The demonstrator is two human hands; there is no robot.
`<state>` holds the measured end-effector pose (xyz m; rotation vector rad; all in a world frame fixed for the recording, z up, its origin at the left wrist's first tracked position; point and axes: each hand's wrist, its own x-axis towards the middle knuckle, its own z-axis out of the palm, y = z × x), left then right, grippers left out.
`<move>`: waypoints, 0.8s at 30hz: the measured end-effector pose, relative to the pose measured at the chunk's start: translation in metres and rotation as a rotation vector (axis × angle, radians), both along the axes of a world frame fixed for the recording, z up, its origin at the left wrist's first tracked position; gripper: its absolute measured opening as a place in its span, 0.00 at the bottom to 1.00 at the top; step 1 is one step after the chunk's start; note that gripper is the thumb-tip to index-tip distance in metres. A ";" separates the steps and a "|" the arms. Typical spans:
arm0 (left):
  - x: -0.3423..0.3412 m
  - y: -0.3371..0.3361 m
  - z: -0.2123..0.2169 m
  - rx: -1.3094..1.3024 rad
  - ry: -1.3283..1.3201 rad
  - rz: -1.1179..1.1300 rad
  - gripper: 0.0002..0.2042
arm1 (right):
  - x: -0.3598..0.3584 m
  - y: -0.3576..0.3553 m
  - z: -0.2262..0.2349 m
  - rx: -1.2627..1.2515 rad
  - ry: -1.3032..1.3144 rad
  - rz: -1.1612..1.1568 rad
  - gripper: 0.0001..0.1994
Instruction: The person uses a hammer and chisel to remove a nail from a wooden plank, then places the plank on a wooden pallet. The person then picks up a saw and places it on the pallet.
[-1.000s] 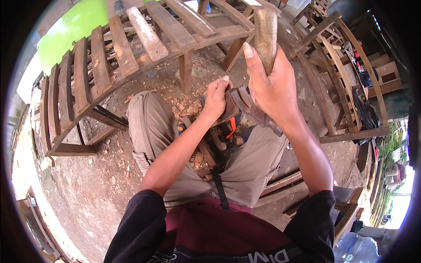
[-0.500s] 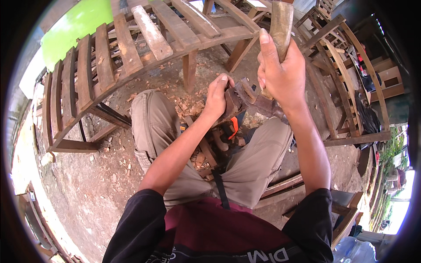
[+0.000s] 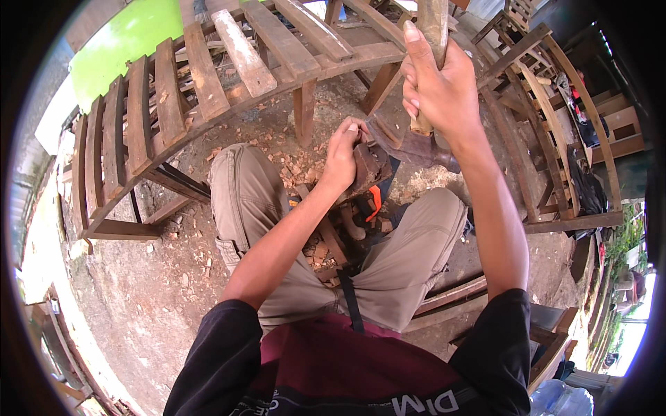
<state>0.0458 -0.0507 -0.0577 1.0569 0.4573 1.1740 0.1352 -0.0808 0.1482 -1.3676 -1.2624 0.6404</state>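
Observation:
In my right hand [image 3: 444, 90] is an adze [image 3: 409, 147], gripped by its wooden handle with the thumb laid along it. Its dark metal head points left, and the blade end is right beside the top of a dark brown wooden block [image 3: 372, 166]; whether they touch I cannot tell. My left hand [image 3: 341, 156] holds that block between my knees, fingers wrapped over its upper left side. The block's lower end is partly hidden by my left hand and forearm.
Ahead stands a slatted wooden bench frame [image 3: 166, 90], with another curved wooden frame [image 3: 576, 139] to the right. Wood chips [image 3: 298, 166] litter the ground. Between my legs lie an orange-edged object [image 3: 375, 201] and a rounded wooden handle [image 3: 352, 225]. A clear plastic bottle [image 3: 562, 399] is at lower right.
My right hand has shifted slightly up and left with the adze, and the adze head has moved a little. The left hand keeps its grip on the block.

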 end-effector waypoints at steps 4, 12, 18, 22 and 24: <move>-0.007 -0.002 0.006 -0.071 -0.060 -0.016 0.15 | -0.003 0.007 -0.005 0.056 0.003 -0.040 0.17; 0.038 -0.127 -0.012 -0.098 -0.018 -0.284 0.26 | 0.039 0.066 0.019 0.507 -0.218 -0.414 0.14; 0.014 -0.074 -0.008 -0.124 0.044 -0.160 0.27 | 0.062 0.019 0.032 0.342 -0.114 -0.361 0.14; 0.004 -0.046 0.005 -0.104 0.059 -0.062 0.28 | 0.073 -0.016 -0.007 0.192 -0.028 -0.373 0.17; 0.002 -0.041 0.008 -0.060 0.086 0.017 0.29 | 0.064 -0.036 -0.023 0.098 0.092 -0.443 0.18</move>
